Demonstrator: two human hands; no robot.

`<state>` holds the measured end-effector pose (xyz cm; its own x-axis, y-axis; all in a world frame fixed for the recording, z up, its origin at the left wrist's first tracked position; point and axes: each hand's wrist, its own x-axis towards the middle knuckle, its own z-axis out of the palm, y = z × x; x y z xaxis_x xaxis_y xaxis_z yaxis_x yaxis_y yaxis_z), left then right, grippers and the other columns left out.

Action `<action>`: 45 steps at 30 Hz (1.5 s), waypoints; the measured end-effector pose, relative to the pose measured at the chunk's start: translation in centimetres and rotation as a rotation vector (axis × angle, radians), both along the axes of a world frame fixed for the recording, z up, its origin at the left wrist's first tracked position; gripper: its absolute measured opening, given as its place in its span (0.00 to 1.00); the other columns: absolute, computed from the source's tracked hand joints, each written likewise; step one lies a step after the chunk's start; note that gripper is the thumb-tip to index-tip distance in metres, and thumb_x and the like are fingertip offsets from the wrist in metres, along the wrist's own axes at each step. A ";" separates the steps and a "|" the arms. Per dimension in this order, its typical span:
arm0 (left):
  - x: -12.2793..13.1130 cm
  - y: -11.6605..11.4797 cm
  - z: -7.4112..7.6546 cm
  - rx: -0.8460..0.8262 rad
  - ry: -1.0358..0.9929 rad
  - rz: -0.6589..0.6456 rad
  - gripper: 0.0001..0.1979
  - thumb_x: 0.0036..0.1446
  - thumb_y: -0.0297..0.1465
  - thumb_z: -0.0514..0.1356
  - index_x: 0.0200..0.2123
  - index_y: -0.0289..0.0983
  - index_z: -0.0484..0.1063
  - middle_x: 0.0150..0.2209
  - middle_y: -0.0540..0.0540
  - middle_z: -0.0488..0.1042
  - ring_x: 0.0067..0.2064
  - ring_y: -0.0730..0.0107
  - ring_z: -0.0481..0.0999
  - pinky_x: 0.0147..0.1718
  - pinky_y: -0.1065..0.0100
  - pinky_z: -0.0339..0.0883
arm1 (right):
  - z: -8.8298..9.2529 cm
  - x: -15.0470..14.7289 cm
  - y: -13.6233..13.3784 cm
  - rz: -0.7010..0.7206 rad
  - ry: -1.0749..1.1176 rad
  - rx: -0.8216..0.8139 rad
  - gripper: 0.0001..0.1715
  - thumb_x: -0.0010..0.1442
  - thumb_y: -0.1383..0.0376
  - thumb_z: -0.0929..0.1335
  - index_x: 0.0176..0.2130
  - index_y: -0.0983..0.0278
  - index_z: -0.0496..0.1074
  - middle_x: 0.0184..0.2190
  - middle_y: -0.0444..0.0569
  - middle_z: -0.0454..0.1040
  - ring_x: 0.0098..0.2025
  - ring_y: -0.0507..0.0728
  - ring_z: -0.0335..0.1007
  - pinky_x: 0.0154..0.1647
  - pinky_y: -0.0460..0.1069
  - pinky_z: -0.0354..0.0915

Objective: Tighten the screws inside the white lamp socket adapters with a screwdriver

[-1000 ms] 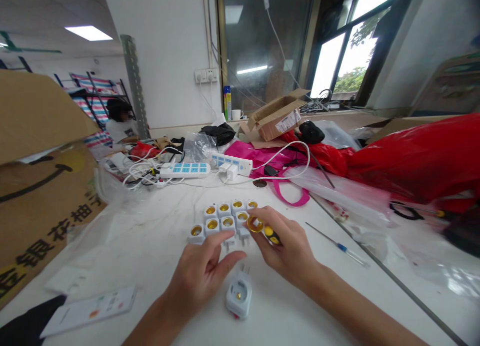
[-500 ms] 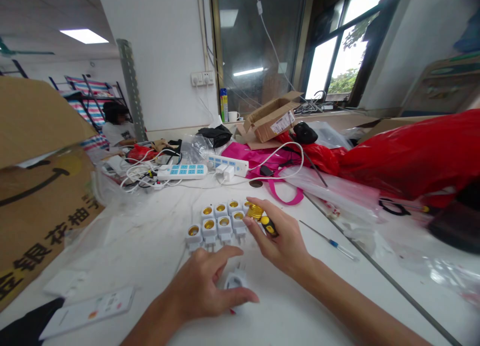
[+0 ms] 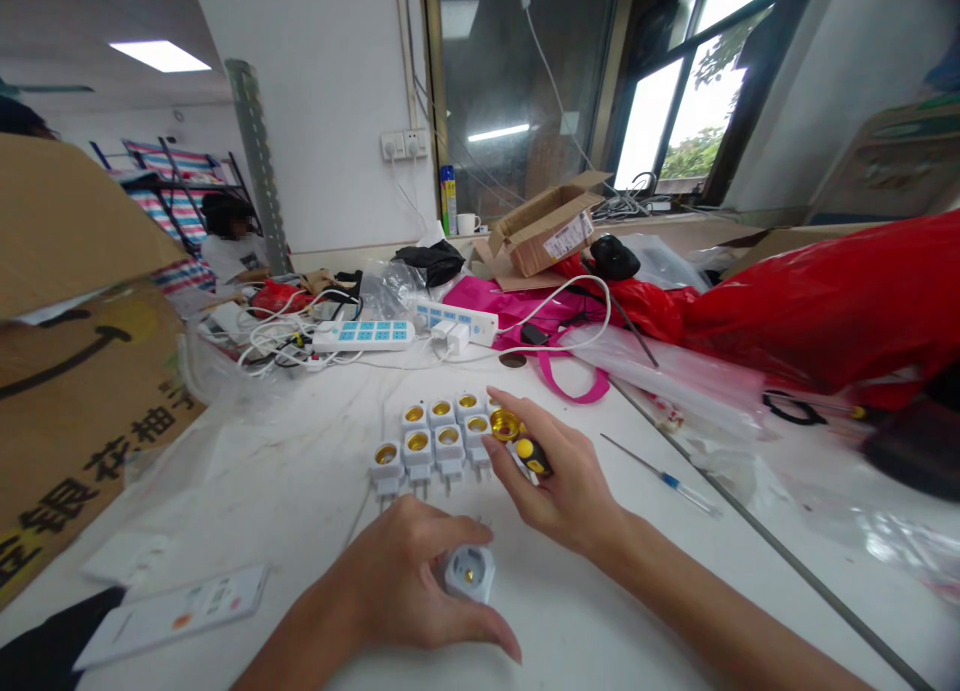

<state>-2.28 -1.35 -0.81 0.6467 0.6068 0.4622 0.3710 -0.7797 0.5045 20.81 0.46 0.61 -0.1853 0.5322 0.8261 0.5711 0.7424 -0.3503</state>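
Note:
My right hand [image 3: 566, 471] pinches a gold threaded lamp-socket shell [image 3: 506, 426] between thumb and index finger. A yellow-and-black screwdriver handle [image 3: 532, 456] is tucked in the same palm. Below it, my left hand [image 3: 409, 576] is spread around a white lamp-socket base [image 3: 470, 573] on the table. The index finger lies along the base's upper side; the thumb stays apart from it. A brass contact shows inside that base, which has no gold shell. Several white plug-in lamp sockets [image 3: 448, 451] with gold shells stand in rows just beyond my hands.
A thin screwdriver with a clear blue handle [image 3: 667, 479] lies at right. A white box [image 3: 176, 616] lies front left beside a large carton [image 3: 90, 441]. Power strips [image 3: 364, 335], cables, a small open carton [image 3: 544, 236] and red plastic [image 3: 832, 306] line the back and right.
My left hand has shifted and its thumb has moved down, uncovering the white base. The gold shell in my right hand has tilted, so its open end faces me.

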 end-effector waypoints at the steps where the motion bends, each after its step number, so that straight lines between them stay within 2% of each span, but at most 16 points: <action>1: 0.0 0.0 0.1 0.006 0.016 -0.001 0.28 0.43 0.51 0.85 0.41 0.39 0.91 0.20 0.48 0.77 0.20 0.66 0.73 0.23 0.67 0.65 | 0.0 0.0 0.0 0.001 0.002 -0.010 0.27 0.76 0.64 0.69 0.70 0.57 0.66 0.49 0.52 0.87 0.43 0.58 0.87 0.41 0.50 0.79; 4: 0.0 0.1 0.1 -0.005 0.032 0.017 0.25 0.44 0.51 0.84 0.38 0.39 0.91 0.19 0.49 0.75 0.20 0.68 0.70 0.22 0.68 0.61 | -0.2 0.0 -0.1 -0.007 0.033 -0.050 0.23 0.75 0.64 0.70 0.66 0.56 0.66 0.46 0.51 0.86 0.38 0.57 0.86 0.38 0.49 0.78; 9: 0.6 0.2 -0.7 -0.099 -0.044 0.106 0.28 0.43 0.54 0.84 0.36 0.39 0.89 0.19 0.52 0.72 0.20 0.73 0.65 0.24 0.70 0.58 | -0.2 0.0 0.2 0.021 0.101 -0.026 0.08 0.76 0.66 0.70 0.49 0.55 0.66 0.39 0.46 0.82 0.34 0.54 0.80 0.35 0.48 0.72; 15: 1.1 -0.1 -1.1 -0.309 -0.127 0.198 0.35 0.42 0.55 0.84 0.48 0.39 0.89 0.18 0.58 0.64 0.21 0.77 0.57 0.24 0.72 0.51 | 0.4 0.3 0.3 0.006 0.101 -0.036 0.11 0.77 0.63 0.71 0.43 0.55 0.64 0.36 0.45 0.79 0.34 0.54 0.76 0.36 0.48 0.70; 18: 1.1 0.1 -0.7 -0.405 -0.235 0.208 0.34 0.48 0.56 0.81 0.49 0.38 0.88 0.18 0.61 0.55 0.22 0.79 0.51 0.24 0.73 0.45 | 0.5 0.5 0.4 -0.019 0.133 0.012 0.11 0.76 0.65 0.71 0.43 0.56 0.65 0.36 0.45 0.78 0.34 0.54 0.75 0.37 0.48 0.69; 20: 1.2 0.6 -0.1 -0.522 -0.397 0.240 0.34 0.55 0.61 0.76 0.46 0.35 0.87 0.18 0.61 0.52 0.21 0.80 0.48 0.23 0.73 0.41 | 0.6 0.5 0.5 -0.020 0.168 0.049 0.10 0.76 0.66 0.72 0.44 0.56 0.66 0.37 0.46 0.78 0.36 0.54 0.76 0.39 0.49 0.70; 23: 0.8 1.6 1.3 -0.811 -0.813 0.336 0.36 0.61 0.65 0.68 0.40 0.34 0.83 0.17 0.63 0.48 0.18 0.80 0.44 0.18 0.73 0.37 | 0.8 0.7 0.9 -0.016 0.218 0.077 0.07 0.75 0.67 0.72 0.46 0.57 0.69 0.40 0.49 0.79 0.39 0.56 0.78 0.42 0.51 0.72; 25: 0.0 2.6 2.5 -1.048 -1.105 0.395 0.29 0.73 0.55 0.63 0.37 0.33 0.80 0.17 0.64 0.45 0.16 0.81 0.39 0.16 0.73 0.35 | 1.0 0.8 1.1 -0.022 0.244 0.106 0.06 0.75 0.67 0.72 0.46 0.57 0.71 0.40 0.49 0.80 0.40 0.56 0.79 0.42 0.51 0.73; 27: -1.2 3.6 3.6 -1.223 -1.363 0.412 0.27 0.83 0.44 0.54 0.35 0.33 0.77 0.16 0.64 0.44 0.14 0.81 0.42 0.14 0.73 0.36 | 1.1 0.9 1.3 -0.030 0.260 0.134 0.06 0.75 0.68 0.72 0.46 0.58 0.71 0.40 0.48 0.80 0.41 0.56 0.79 0.43 0.51 0.72; 29: -2.5 4.3 4.2 -1.277 -1.571 0.385 0.26 0.86 0.37 0.49 0.34 0.33 0.74 0.17 0.64 0.45 0.12 0.81 0.47 0.12 0.72 0.40 | 1.1 0.9 1.4 -0.035 0.267 0.134 0.05 0.76 0.68 0.71 0.46 0.58 0.71 0.40 0.48 0.80 0.41 0.56 0.79 0.43 0.51 0.72; 31: -3.4 4.7 4.3 -1.294 -1.693 0.358 0.24 0.86 0.34 0.47 0.36 0.33 0.72 0.17 0.64 0.46 0.12 0.80 0.51 0.11 0.72 0.44 | 1.1 0.9 1.4 -0.030 0.266 0.132 0.06 0.76 0.69 0.70 0.46 0.58 0.71 0.40 0.48 0.80 0.41 0.57 0.79 0.42 0.51 0.71; 34: -3.7 4.7 4.0 -1.288 -1.733 0.336 0.23 0.86 0.32 0.45 0.37 0.34 0.70 0.19 0.63 0.49 0.13 0.80 0.53 0.11 0.72 0.48 | 1.0 0.9 1.4 -0.010 0.245 0.133 0.07 0.75 0.70 0.70 0.46 0.58 0.71 0.42 0.50 0.80 0.44 0.58 0.80 0.44 0.53 0.72; 40: -3.0 4.4 3.9 -1.312 -1.675 0.373 0.23 0.85 0.29 0.43 0.35 0.36 0.66 0.21 0.61 0.54 0.15 0.82 0.56 0.13 0.75 0.51 | 0.9 0.8 1.5 0.013 0.160 0.163 0.08 0.74 0.72 0.71 0.46 0.59 0.72 0.45 0.53 0.79 0.45 0.58 0.78 0.44 0.52 0.73; 43: -3.0 4.5 4.2 -1.345 -1.592 0.390 0.25 0.84 0.26 0.42 0.30 0.37 0.63 0.19 0.60 0.53 0.14 0.84 0.55 0.12 0.77 0.47 | 0.7 0.7 1.4 0.018 0.149 0.176 0.09 0.73 0.73 0.72 0.46 0.59 0.73 0.46 0.53 0.79 0.44 0.58 0.78 0.43 0.52 0.74; 45: -2.9 4.7 4.3 -1.383 -1.525 0.382 0.26 0.83 0.26 0.45 0.27 0.37 0.62 0.18 0.61 0.50 0.13 0.84 0.51 0.11 0.77 0.40 | 0.6 0.7 1.5 0.027 0.145 0.175 0.10 0.73 0.74 0.72 0.47 0.58 0.74 0.47 0.53 0.80 0.45 0.58 0.78 0.42 0.52 0.75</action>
